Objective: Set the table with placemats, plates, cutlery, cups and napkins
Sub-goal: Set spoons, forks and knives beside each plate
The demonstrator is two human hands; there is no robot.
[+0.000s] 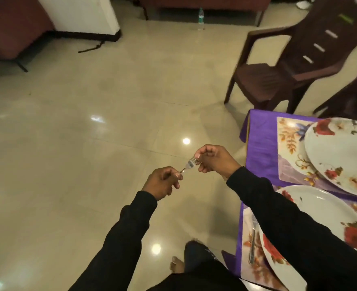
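Observation:
Both hands hold one metal fork [189,164] in the air above the floor, left of the table. My left hand [164,181] grips its handle end and my right hand [213,158] pinches the tines end. On the purple tablecloth [259,141] lie floral placemats [286,139]. A floral plate [339,154] sits on the far placemat and another floral plate [320,208] on the near one. A piece of cutlery [253,242] lies on the near placemat left of the plate, partly hidden by my right sleeve.
A brown plastic chair [282,68] stands beyond the table's far end. A water bottle [200,18] stands on the glossy tiled floor at the back. A white pillar [78,13] rises at the back left. My bare foot [177,264] shows below.

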